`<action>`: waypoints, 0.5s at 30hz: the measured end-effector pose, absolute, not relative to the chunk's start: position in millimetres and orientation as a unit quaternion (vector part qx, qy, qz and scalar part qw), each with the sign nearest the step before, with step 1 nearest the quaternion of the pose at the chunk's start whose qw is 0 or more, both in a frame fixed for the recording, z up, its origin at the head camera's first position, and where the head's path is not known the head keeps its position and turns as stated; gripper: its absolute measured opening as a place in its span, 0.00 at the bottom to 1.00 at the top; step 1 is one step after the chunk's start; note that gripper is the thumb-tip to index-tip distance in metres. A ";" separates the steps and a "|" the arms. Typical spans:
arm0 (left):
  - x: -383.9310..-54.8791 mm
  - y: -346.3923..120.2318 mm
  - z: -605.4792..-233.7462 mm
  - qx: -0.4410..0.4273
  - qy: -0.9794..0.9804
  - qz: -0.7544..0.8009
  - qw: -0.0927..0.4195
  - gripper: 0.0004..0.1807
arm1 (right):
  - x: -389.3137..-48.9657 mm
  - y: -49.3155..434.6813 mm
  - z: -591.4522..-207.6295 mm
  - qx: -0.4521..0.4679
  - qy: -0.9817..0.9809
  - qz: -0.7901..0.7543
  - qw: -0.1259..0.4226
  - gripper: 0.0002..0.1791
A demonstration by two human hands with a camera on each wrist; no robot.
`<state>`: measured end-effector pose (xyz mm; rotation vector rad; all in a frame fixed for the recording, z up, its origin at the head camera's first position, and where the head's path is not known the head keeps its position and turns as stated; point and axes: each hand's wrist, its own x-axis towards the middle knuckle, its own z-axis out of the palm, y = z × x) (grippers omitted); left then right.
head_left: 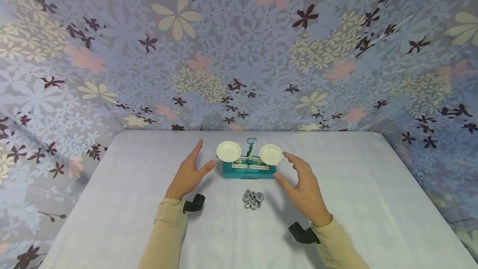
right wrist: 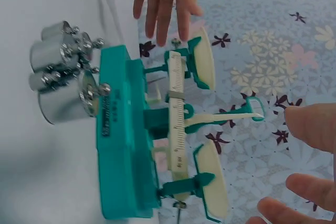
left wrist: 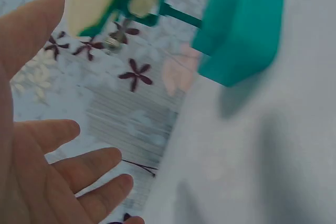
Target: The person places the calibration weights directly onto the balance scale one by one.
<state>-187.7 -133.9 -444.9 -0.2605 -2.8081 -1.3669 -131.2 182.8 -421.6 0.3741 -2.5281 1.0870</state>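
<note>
A green balance scale (head_left: 249, 173) stands on the white-covered table. It carries a cream left pan (head_left: 228, 151), a cream right pan (head_left: 270, 155) and a ruled white beam (right wrist: 177, 114). My left hand (head_left: 188, 176) is held beside the left pan, fingers spread, with a gap to the scale base (left wrist: 241, 35) in the left wrist view. On the other side, my right hand (head_left: 304, 188) has its fingertips close to the right pan; whether they touch it I cannot tell. Neither hand holds anything. Several silver knobbed weights (head_left: 253, 199) stand grouped in front of the scale.
The white tabletop (head_left: 358, 194) stretches out on both sides of the scale. Flower-patterned cloth (head_left: 239, 53) hangs behind the table and along its sides. A black wrist strap piece (head_left: 194, 203) juts from the left sleeve, and another (head_left: 303, 233) from the right.
</note>
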 end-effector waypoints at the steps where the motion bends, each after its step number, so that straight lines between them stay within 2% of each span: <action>1: -187.6 -133.9 -447.1 -0.081 -0.893 -0.443 0.000 0.49 | -130.4 181.6 -422.7 0.132 -0.894 0.390 0.180 0.33; 9: -185.8 -129.9 -454.9 -0.069 -0.858 -0.508 -0.017 0.49 | -127.2 172.8 -433.8 0.145 -0.884 0.412 0.169 0.28; 15: -188.2 -120.3 -462.1 -0.079 -0.856 -0.511 -0.019 0.49 | -127.7 169.4 -438.4 0.155 -0.876 0.418 0.183 0.22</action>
